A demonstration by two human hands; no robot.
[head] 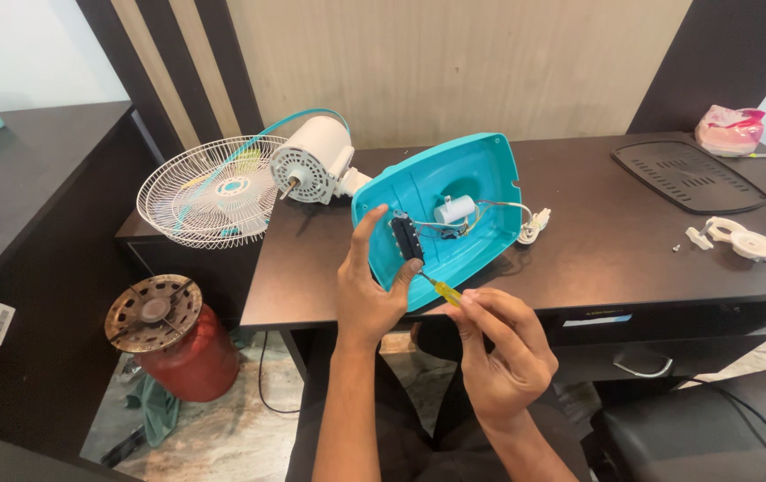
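A teal fan base shell leans tilted at the desk's front edge, its hollow inside facing me, with a white capacitor, thin wires and a black switch block inside. My left hand grips the shell's lower left rim, thumb and forefinger beside the switch block. My right hand holds a small yellow-handled screwdriver, its tip pointing at the shell's lower edge near the switch block.
A white fan motor and a wire fan guard sit at the desk's left end. On the dark desk lie a black base plate, white plastic parts, loose screws and a pink bag. A red gas cylinder stands on the floor.
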